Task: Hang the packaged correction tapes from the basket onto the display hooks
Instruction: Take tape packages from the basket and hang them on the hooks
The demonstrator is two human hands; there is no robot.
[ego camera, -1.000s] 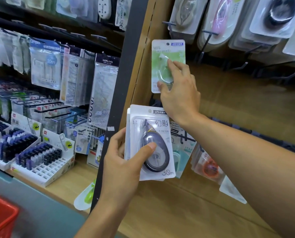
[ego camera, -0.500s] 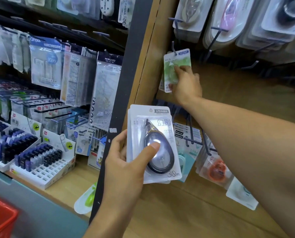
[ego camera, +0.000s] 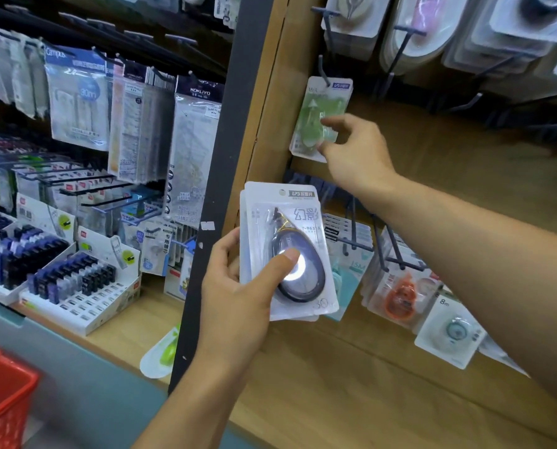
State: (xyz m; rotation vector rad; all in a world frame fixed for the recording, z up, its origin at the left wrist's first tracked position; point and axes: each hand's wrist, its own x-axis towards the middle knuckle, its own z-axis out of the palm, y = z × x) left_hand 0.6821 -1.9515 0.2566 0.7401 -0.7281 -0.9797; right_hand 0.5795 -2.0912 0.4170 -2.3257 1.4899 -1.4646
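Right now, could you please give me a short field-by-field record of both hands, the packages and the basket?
left hand: left hand grips a stack of dark correction tape packs, thumb pressed on the front blister
right hand: right hand with fingers touching the lower part of the green correction tape pack
green pack: hanging on a display hook on the wooden panel
basket: red basket at lower left, contents not visible
lower hooks: orange pack and others already hung

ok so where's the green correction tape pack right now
In the head view, the green carded correction tape pack hangs on a dark hook upper centre, against the wooden panel, with the right hand at its lower edge.
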